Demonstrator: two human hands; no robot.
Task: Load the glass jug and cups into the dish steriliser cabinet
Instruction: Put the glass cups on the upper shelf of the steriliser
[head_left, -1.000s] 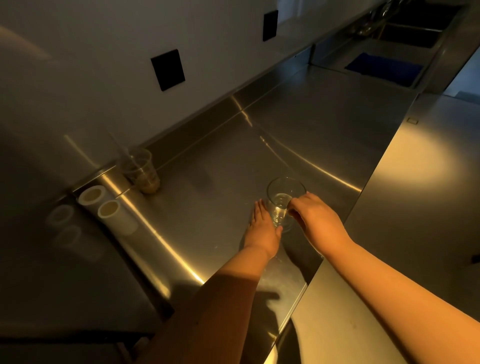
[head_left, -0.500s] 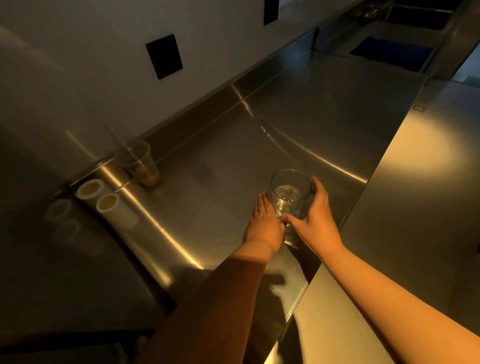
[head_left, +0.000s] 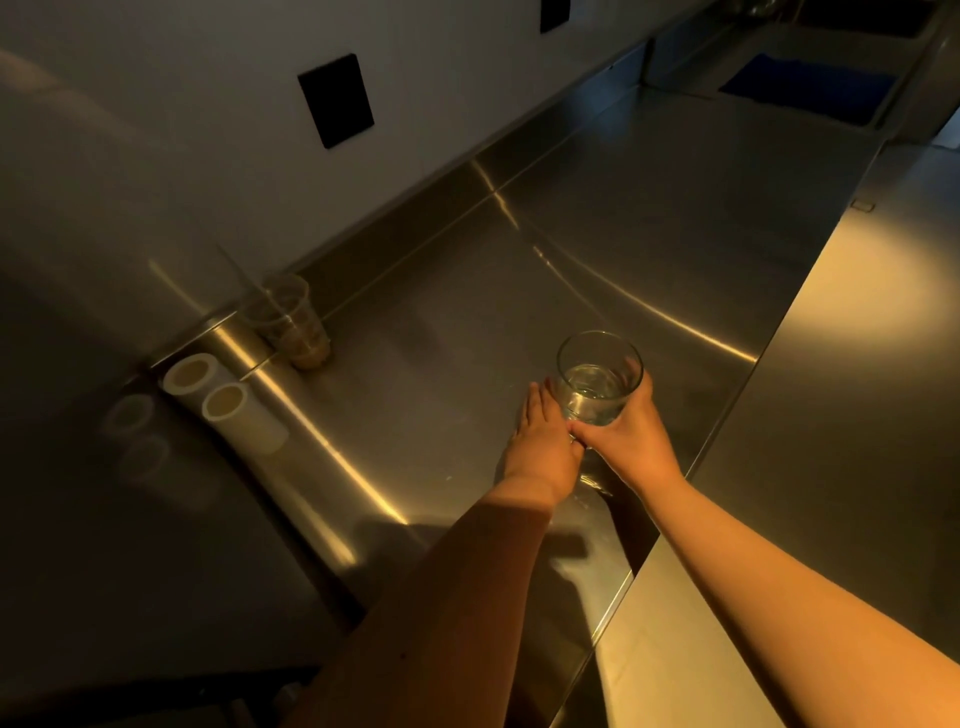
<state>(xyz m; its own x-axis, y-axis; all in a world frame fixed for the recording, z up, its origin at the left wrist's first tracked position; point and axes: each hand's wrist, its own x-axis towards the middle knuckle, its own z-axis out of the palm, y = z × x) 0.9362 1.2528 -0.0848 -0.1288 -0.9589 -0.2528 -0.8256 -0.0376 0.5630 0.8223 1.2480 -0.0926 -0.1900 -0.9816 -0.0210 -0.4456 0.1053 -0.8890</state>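
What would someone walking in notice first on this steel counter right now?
The clear round drinking glass, with a little water in it, gripped by the right hand near the front edge of the brushed stainless steel counter, with the left hand flat on the counter beside it. Next, the clear plastic cup with brown dregs and a straw against the back wall at left, and two white tubes lying just in front of it.
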